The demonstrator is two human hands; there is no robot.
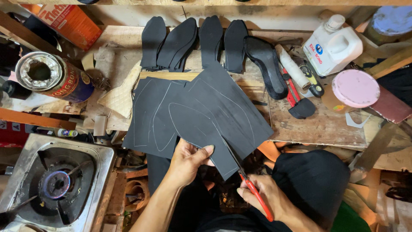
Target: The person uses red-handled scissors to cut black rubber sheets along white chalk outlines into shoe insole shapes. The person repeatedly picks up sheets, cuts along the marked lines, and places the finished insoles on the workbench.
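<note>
My left hand (189, 160) pinches the near edge of a black sheet (201, 114) that carries thin pale outlines of shoe soles. The sheet fans out over a wooden bench (317, 126). My right hand (266, 198) grips red-handled scissors (253, 189), and their blades bite into the sheet's lower right edge beside a traced outline. Several cut black soles (193, 41) lean in a row at the back of the bench.
A gas stove (56, 182) with a lit burner stands at lower left. An open tin can (51, 75) lies at left. A white glue jug (332, 45), a pink lid (355, 88), a black sole mould (266, 64) and hand tools (300, 92) crowd the right.
</note>
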